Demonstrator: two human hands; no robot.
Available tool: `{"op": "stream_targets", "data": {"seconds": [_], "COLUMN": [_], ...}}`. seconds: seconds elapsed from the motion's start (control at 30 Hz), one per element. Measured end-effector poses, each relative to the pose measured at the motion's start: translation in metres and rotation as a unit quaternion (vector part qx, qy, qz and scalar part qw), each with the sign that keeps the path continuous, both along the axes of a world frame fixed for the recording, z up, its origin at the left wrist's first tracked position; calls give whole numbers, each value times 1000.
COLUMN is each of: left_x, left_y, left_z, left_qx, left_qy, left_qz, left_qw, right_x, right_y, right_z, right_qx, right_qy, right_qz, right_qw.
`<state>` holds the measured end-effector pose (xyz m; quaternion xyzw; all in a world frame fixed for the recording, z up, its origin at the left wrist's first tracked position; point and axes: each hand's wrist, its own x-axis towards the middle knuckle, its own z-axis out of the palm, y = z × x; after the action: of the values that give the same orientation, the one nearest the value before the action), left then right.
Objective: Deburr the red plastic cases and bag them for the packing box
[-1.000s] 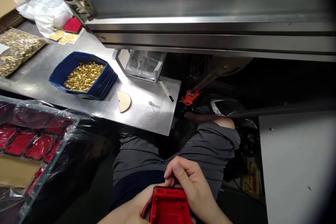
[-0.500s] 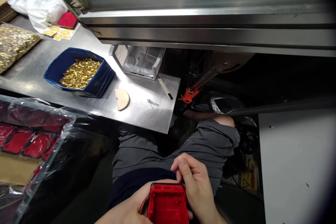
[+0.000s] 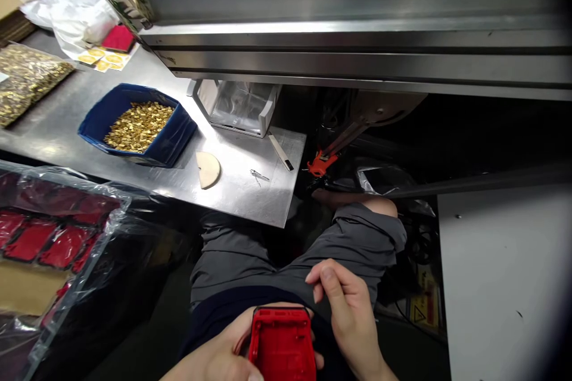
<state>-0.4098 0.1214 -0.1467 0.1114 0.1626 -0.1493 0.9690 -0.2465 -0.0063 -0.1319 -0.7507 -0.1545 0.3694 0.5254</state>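
Observation:
My left hand (image 3: 218, 360) holds a red plastic housing (image 3: 280, 342) over my lap at the bottom of the view, with its hollow side facing up. My right hand (image 3: 351, 321) hovers just right of the housing, a small dark gap between them. Its fingers are loosely curled, and the thumb and forefinger tips are near each other with nothing visible in them. Beyond my knees, a blue bin (image 3: 176, 131) full of small brass pieces (image 3: 138, 125) sits on the steel table (image 3: 250, 196).
A wooden half-disc (image 3: 208, 168), a small metal clip (image 3: 259, 176), a thin stick (image 3: 282, 155) and a clear holder (image 3: 239, 106) lie on the table. A plastic-wrapped tray of red housings (image 3: 44, 238) is at the left. A conveyor frame (image 3: 357, 53) runs above and a white surface (image 3: 504, 274) lies at the right.
My right hand has lifted off the housing's top edge and moved right. The housing has sunk slightly lower in view, still in my left hand.

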Motion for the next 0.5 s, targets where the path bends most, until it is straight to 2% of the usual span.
{"op": "stream_targets", "data": {"seconds": [0.1, 0.2, 0.37, 0.5], "left_x": [3, 6, 2, -6], "left_y": [1, 3, -1, 1], "left_z": [0, 3, 2, -2], "left_qx": [23, 25, -17, -19], "left_qy": [-4, -32, -40, -14], "left_qz": [-25, -34, 39, 91], "left_qw": [999, 999, 998, 996], "right_x": [-4, -6, 14, 41], "right_y": [1, 1, -7, -5], "right_z": [2, 2, -14, -29], "right_qx": [31, 44, -41, -84], "right_qy": [59, 49, -74, -134], "right_qz": [48, 88, -29, -16], "right_qw": [997, 994, 996, 987]}}
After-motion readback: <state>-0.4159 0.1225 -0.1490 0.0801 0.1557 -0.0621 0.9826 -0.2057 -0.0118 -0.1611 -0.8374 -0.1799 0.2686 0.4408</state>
